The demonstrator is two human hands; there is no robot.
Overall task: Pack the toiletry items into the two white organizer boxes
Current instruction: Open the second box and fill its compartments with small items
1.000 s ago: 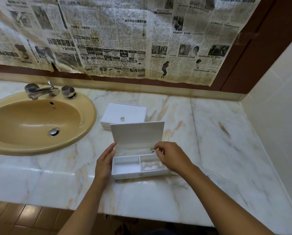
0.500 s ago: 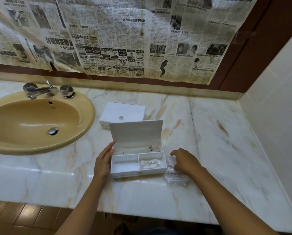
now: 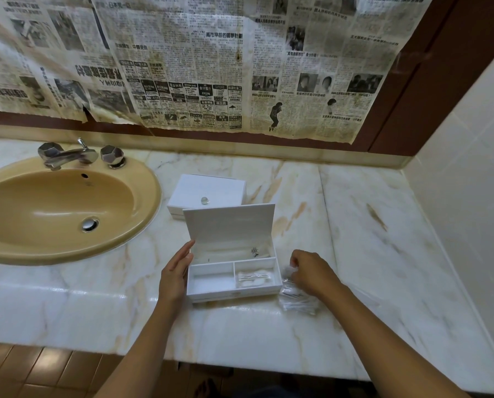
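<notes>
A white organizer box (image 3: 211, 291) stands open on the marble counter, lid raised. Its right compartment holds clear-wrapped cotton swabs (image 3: 253, 278); the left compartment looks bare. My left hand (image 3: 177, 272) lies flat against the box's left side, fingers straight. To the right of the box, my right hand (image 3: 311, 272) pinches the top of a clear plastic packet (image 3: 296, 300) of swabs lying on the counter. A second white box (image 3: 208, 193), closed, with a small knob on its lid, sits just behind the open one.
A tan sink (image 3: 67, 208) with a chrome tap (image 3: 67, 155) fills the left of the counter. Newspaper covers the back wall. A white tiled wall (image 3: 469, 196) bounds the right. The counter's front edge (image 3: 240, 360) runs below my forearms.
My right hand left the open box's right compartment and moved right to the clear packet on the counter, where it now pinches it. My left hand has stayed against the box.
</notes>
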